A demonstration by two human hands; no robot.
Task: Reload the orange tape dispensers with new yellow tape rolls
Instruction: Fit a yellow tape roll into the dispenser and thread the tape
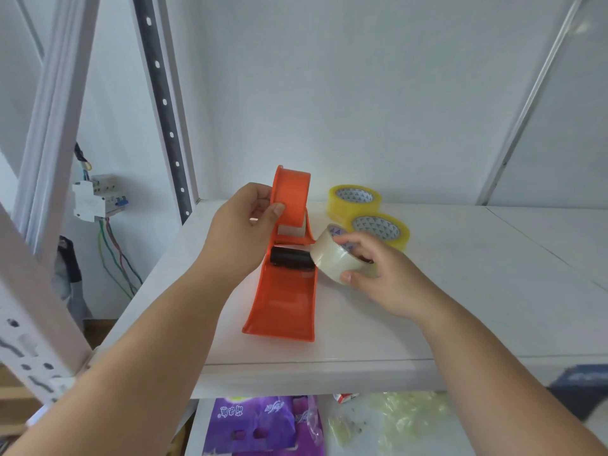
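An orange tape dispenser (283,301) lies on the white shelf (460,291), its long handle towards me and a black roller (291,258) across its middle. My left hand (240,232) grips the dispenser's round upper housing (292,195), thumb on its front. My right hand (378,271) holds a pale, nearly clear tape roll (332,255) just right of the black roller, tilted on edge. Two yellow tape rolls (354,200) (381,230) lie flat on the shelf behind my right hand.
A white wall closes the back of the shelf. A perforated steel upright (164,103) stands at the left, with a circuit breaker and loose wires (98,199) beyond it. On the lower shelf lie a purple package (260,426) and clear plastic bags (404,419).
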